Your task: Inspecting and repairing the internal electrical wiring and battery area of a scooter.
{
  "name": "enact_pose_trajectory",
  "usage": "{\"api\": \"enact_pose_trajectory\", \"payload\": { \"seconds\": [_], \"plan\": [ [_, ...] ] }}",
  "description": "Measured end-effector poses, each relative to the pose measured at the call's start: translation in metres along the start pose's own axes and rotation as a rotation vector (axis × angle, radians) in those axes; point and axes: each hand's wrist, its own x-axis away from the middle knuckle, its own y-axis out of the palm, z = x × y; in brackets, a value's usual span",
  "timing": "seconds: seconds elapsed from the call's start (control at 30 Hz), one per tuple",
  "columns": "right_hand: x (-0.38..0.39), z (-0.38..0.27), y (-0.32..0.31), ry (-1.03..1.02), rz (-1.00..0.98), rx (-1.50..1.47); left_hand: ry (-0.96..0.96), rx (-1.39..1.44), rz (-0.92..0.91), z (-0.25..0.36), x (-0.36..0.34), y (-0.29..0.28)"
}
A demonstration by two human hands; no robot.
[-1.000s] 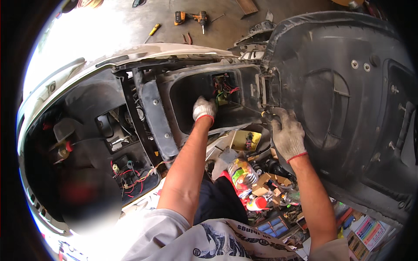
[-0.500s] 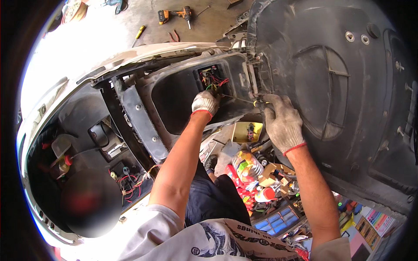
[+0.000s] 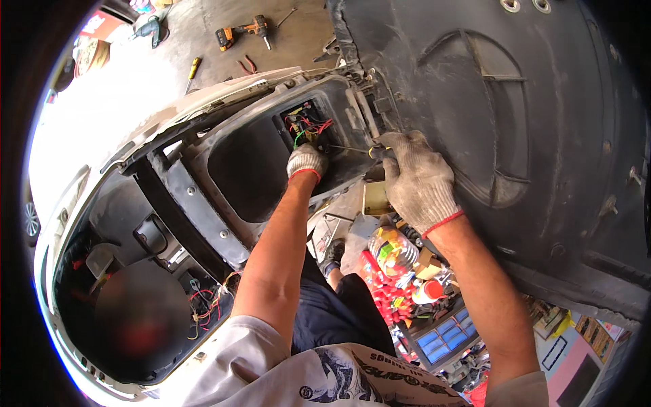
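A knit work glove with a red cuff covers each hand. My right hand (image 3: 422, 182) is closed around the yellow-and-black handle of a screwdriver (image 3: 376, 151), whose thin shaft points left toward my other hand. My left hand (image 3: 308, 160) is closed at the near edge of a small opening full of red, green and yellow wires (image 3: 310, 125); its fingertips and anything in them are hidden. That opening sits in the floor of a black storage tub (image 3: 249, 173) on a scooter-like body. The screwdriver's tip cannot be made out near the left fingers.
The raised black seat-like lid (image 3: 502, 129) stands at right. Beyond the body, a cordless drill (image 3: 244, 32), red pliers (image 3: 247, 66) and a yellow screwdriver (image 3: 193, 71) lie on the floor. Below are a yellow box (image 3: 376, 198), a clear plastic jar (image 3: 395, 249) and a blue-compartment organizer (image 3: 444, 336).
The whole view has shifted, so the body and both hands appear farther left. Both hands keep nearly the same places at the tub, the right one still on the screwdriver.
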Motion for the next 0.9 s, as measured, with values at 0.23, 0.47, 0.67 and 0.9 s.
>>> {"api": "enact_pose_trajectory", "payload": {
  "seconds": [0.23,0.47,0.67,0.9],
  "plan": [
    [-0.002,0.002,-0.002,0.071,-0.079,-0.007,-0.015,-0.074,-0.066,0.005,-0.006,0.001],
    [-0.002,0.008,0.009,0.063,-0.019,-0.035,-0.007,-0.132,-0.027,-0.003,-0.02,0.012],
    [-0.003,0.008,0.006,0.045,-0.033,-0.007,0.065,-0.139,0.031,0.0,-0.021,0.018],
    [-0.004,0.009,0.005,0.067,-0.054,-0.015,0.05,-0.158,-0.002,0.006,-0.02,0.017]
  ]
}}
